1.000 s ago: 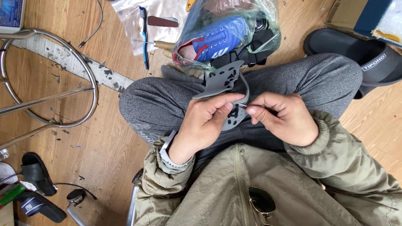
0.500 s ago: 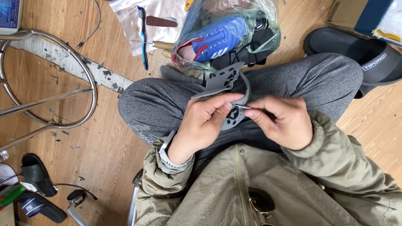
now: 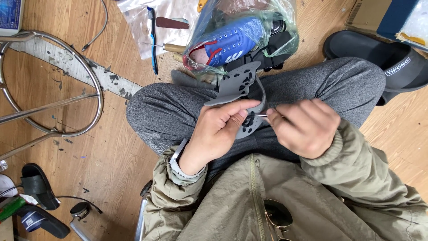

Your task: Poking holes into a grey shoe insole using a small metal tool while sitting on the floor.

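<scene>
The person sat with knees drawn up over a wooden floor [image 3: 111, 147], working a flat grey perforated piece [image 3: 238, 87], seemingly a stiff leather or rubbery shoe part, that rested on the lap against grey knit trousers [image 3: 178, 111]. The left hand [image 3: 216, 134] had its grip pinched on the lower edge of the piece, thumb on top and fingers curled beneath. The right hand [image 3: 307, 127] had its grip pressed together on a thin metal needle [image 3: 260, 115], whose tip met the piece just beside the left thumb.

By the look of it, the step in hand was stitching or piercing through one of the punched holes. The next move would seem to call for a firm hold on the piece and a straight, steady drive of the needle, clear of the left thumb.

The piece looked matte and curved, dotted with small holes. Beyond the knees lay a crinkled clear plastic bag [image 3: 276, 31] holding a blue laced shoe [image 3: 232, 42], near a blue toothbrush [image 3: 151, 40] and a black slipper [image 3: 383, 58]. A shiny chrome stool frame [image 3: 96, 89] stood well apart on the left
</scene>
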